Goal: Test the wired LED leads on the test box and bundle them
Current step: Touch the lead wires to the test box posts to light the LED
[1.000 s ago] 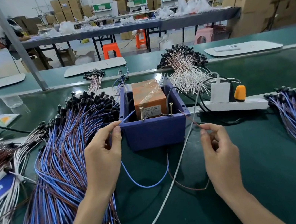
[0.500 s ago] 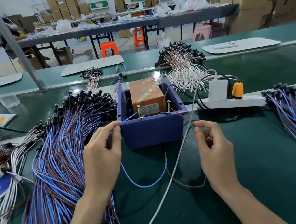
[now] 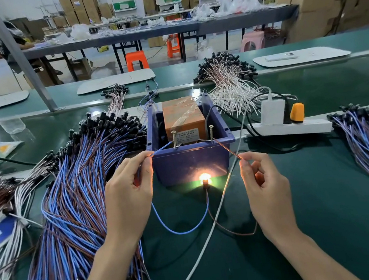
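Left hand pinches the blue lead, right hand the brown lead; slipping off a screw could falsely darken the LED.

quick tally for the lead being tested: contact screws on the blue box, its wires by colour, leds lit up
screws: 2
blue wire: 1
brown wire: 1
lit led: 1
total: 5

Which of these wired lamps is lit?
The single LED in front of the blue box, between the left hand and right hand: it glows orange; those in the heaps are dark.
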Tool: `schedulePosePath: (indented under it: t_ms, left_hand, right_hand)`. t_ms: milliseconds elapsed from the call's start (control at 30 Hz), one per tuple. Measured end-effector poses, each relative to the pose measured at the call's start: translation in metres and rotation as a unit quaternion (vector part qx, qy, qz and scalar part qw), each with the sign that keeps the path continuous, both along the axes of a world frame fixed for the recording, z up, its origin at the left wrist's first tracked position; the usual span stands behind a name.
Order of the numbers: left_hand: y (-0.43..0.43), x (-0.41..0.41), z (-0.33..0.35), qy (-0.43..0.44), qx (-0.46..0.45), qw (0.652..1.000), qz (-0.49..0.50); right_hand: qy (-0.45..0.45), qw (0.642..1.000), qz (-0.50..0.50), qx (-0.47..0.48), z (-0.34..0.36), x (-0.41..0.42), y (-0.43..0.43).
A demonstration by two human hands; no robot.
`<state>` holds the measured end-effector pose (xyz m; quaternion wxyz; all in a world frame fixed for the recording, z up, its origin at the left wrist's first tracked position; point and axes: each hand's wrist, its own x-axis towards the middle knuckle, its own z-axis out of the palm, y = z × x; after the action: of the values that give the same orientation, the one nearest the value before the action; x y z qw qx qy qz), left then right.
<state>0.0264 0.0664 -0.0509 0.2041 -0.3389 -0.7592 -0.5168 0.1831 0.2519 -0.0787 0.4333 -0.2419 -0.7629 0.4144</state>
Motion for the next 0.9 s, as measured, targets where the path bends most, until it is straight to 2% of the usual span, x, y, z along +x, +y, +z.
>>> schedulePosePath:
  t_ms: [333, 667, 900]
  left_hand:
    - [0.0006, 0.0001, 0.0008, -0.006, -0.002, 1.000, 0.000]
    - [-0.0040, -0.0059, 0.0010, -0.058, 0.051, 0.995, 0.059]
    - [-0.0019, -0.0005, 0.0031, -0.056, 0.031, 0.997, 0.036]
  right_hand:
    - [0.006, 1.000, 0.000, -0.006, 0.0010, -0.0004, -0.0007]
    - [0.080, 0.994, -0.047, -0.064, 0.0053, 0.0028, 0.0042]
    - [0.072, 0.995, -0.023, -0.061, 0.0057, 0.0037, 0.0018]
